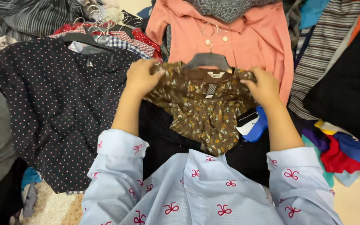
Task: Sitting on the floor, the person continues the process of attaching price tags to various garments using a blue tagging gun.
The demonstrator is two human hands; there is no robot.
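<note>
Brown floral blouse (205, 110), hangered (208, 60), crumpled

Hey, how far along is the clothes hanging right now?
Done: a dark dotted blouse and others lie on hangers in a stack at left. In hand: the left hand and right hand hold the shoulders of a brown floral top at a grey hanger. Left: loose clothes piled at right.

A floral blouse (203, 110) on a hanger (208, 60) is gripped at nine o'clock by the left hand (140, 77) and at three by the right hand (263, 87), with a dotted blouse (59, 104) spread at nine, a buttoned coat (234, 37) laid at twelve, and a tagging tool (253, 123) placed at four.
</note>
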